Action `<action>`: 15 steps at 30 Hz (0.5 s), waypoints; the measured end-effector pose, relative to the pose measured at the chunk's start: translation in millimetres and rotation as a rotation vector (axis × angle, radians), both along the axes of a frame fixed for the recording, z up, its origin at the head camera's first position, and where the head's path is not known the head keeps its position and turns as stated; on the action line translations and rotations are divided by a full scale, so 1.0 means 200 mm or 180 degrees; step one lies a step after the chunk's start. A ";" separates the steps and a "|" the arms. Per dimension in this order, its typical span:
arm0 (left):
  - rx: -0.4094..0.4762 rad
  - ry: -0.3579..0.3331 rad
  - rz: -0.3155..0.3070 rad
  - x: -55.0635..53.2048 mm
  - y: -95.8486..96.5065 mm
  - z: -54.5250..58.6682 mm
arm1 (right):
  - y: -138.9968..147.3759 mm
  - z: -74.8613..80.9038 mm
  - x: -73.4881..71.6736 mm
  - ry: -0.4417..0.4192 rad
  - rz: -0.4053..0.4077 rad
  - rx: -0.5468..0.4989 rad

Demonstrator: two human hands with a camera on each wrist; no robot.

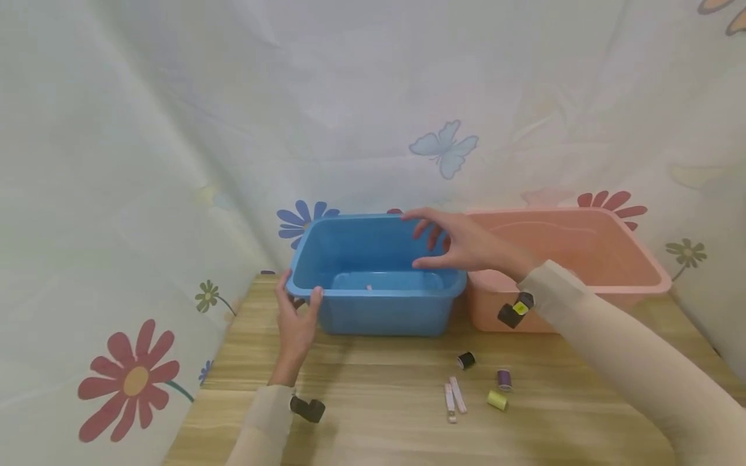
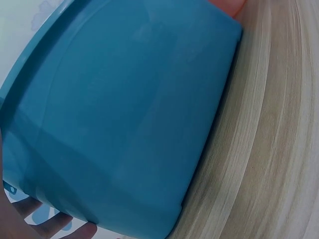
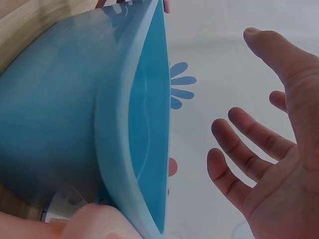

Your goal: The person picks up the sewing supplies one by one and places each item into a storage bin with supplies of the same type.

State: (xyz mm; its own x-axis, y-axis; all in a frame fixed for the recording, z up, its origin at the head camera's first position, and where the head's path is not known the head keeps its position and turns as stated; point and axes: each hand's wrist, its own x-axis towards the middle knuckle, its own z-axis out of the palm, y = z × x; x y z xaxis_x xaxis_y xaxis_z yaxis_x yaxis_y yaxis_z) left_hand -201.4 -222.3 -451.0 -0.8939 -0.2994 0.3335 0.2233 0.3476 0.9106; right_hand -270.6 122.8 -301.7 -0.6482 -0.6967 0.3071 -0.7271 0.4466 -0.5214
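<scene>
A blue plastic tub (image 1: pixel 381 314) stands on the wooden table, with a small pale piece (image 1: pixel 369 287) showing on its floor. My left hand (image 1: pixel 297 327) holds the tub's near left corner, thumb on the front and fingers round the side. In the left wrist view, those fingers (image 2: pixel 60 224) lie along the tub's side wall. Above the tub's right end, my right hand (image 1: pixel 457 243) is spread with bent fingers and nothing in it. The right wrist view puts its palm and fingers (image 3: pixel 244 149) apart from the blue rim.
Right of the blue tub stands a pink tub (image 1: pixel 629 291), partly behind my right forearm. On the table in front lie black (image 1: pixel 465 360), purple (image 1: pixel 504 380) and yellow (image 1: pixel 498 400) thread spools, beside two slim white strips (image 1: pixel 458 395). A flower-printed cloth (image 1: pixel 350 97) hangs behind.
</scene>
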 end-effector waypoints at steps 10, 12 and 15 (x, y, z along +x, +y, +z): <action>-0.0032 -0.0009 0.0028 0.01 0.01 0.01 | 0.07 -0.01 0.07 0.0090 0.0031 -0.0180; -0.0047 0.0014 0.0053 -0.01 0.00 -0.02 | 0.09 -0.01 0.09 0.0092 0.0029 -0.0197; -0.0046 0.0081 0.0040 -0.03 -0.01 -0.05 | 0.11 -0.02 0.12 0.0114 -0.0021 -0.0226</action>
State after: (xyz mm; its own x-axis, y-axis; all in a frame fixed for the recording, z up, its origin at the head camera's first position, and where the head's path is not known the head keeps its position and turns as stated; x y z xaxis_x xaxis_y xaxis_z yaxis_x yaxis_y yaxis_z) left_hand -207.9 -225.0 -460.4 -0.8813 -0.3055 0.3605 0.2420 0.3635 0.8996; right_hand -246.1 144.3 -305.9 -0.6405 -0.6682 0.3785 -0.7429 0.4144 -0.5257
